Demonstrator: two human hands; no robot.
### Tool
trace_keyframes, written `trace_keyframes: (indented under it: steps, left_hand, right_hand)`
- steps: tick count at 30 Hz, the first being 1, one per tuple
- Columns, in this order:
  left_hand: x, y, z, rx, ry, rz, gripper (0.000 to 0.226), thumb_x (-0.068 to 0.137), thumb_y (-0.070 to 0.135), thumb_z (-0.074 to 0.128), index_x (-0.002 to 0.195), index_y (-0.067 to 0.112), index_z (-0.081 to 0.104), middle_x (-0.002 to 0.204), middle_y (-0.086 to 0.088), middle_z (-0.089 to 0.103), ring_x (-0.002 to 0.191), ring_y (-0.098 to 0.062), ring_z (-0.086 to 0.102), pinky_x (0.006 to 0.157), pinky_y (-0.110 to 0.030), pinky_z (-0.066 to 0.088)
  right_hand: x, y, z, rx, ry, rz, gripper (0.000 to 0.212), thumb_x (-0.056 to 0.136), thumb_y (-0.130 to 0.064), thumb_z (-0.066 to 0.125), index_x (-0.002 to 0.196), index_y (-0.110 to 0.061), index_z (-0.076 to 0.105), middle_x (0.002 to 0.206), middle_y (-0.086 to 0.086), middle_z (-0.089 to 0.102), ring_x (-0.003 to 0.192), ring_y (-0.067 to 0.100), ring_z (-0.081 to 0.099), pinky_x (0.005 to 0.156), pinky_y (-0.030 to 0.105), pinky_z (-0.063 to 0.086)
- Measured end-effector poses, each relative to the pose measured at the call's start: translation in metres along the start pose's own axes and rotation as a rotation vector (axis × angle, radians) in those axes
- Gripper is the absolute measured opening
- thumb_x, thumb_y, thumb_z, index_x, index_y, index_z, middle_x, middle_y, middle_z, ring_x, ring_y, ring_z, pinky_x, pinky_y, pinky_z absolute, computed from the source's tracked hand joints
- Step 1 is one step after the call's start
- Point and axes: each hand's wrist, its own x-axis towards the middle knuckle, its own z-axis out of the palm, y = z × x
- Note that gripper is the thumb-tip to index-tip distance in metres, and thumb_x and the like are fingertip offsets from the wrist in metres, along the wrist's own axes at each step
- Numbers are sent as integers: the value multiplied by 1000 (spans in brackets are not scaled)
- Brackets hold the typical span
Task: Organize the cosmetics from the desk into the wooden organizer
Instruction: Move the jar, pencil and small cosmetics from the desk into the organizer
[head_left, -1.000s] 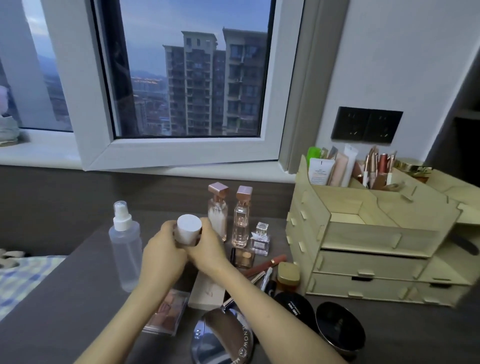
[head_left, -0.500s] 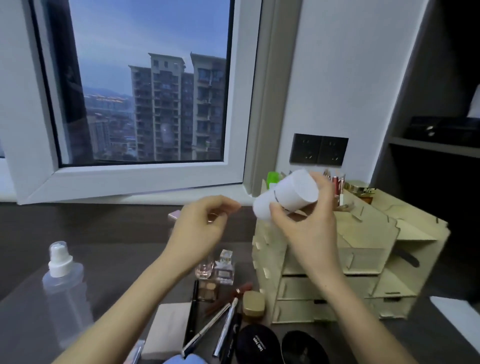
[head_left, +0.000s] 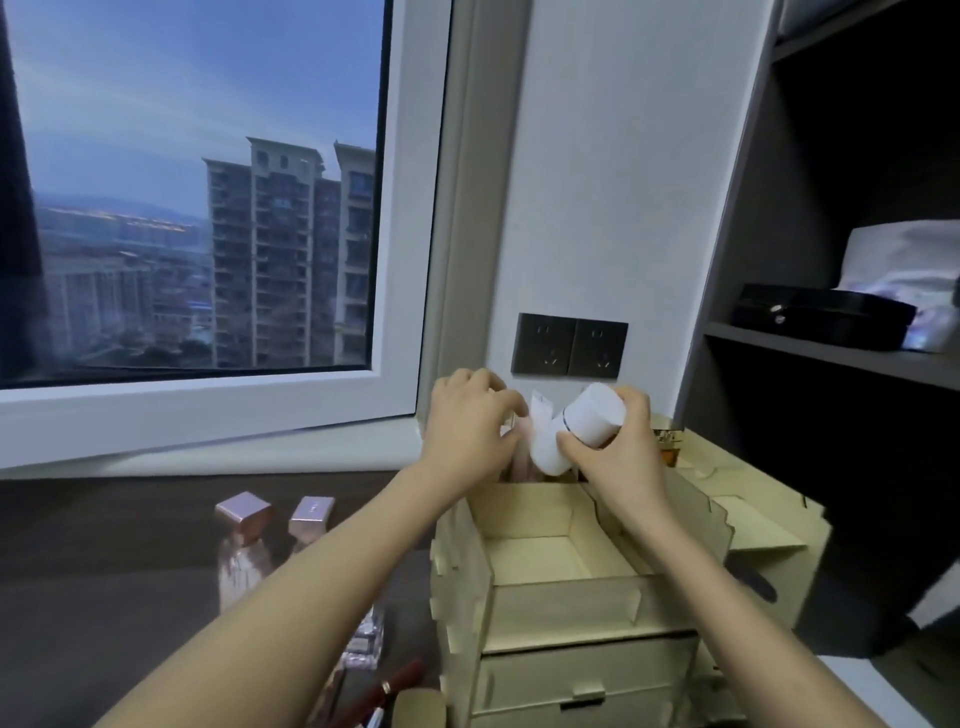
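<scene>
bottle: white bottle, center frame, looks rigid, smooth, kinda slippery
grip: right hand wraps its middle
left hand: curled on tubes

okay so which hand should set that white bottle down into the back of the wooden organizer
Probably the right hand: it already grips the white bottle, tilted, over the rear of the wooden organizer. The left hand holds no bottle and is at the tubes standing there, seemingly clearing room.
</scene>
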Motion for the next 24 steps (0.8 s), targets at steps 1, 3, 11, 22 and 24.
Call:
trace_keyframes:
  steps: [1,3,11,22,24]
  left_hand:
    - [3,0,6,16,-9,1,19,81,30,58,96,26,71,109,-1,61,105,-26,51,87,-33,30]
    - [8,-1,16,46,-14,11,19,79,29,58,93,27,71,113,-3,61,107,-27,51,91,-35,27]
    - [25,-7,34,77,-149,0,18,84,28,53,97,29,67,120,5,55,111,-21,49,98,-35,27]
    - [30,-15,30,29,-211,23,25,81,24,57,105,27,65,123,9,57,109,-18,51,88,-30,27]
    - [31,-16,29,23,-217,17,27,81,23,58,107,26,64,125,9,57,110,-18,51,88,-31,29]
  right_hand:
    - [2,3,2,-22,-5,-2,67,69,-16,77,123,-19,38,112,0,55,104,23,56,85,46,51]
    - [5,7,5,-60,-24,-10,67,68,-20,78,122,-19,38,116,3,57,105,24,56,86,42,51]
    - [18,9,2,-109,-103,-6,61,70,-19,77,117,-18,39,113,3,57,100,24,57,78,38,51]
    - [37,-6,5,-338,-327,-26,61,72,-28,76,119,-14,40,110,4,56,98,20,48,74,33,44]
    - [39,-6,8,-353,-336,-7,63,71,-30,76,119,-13,40,115,8,56,102,23,51,76,36,46]
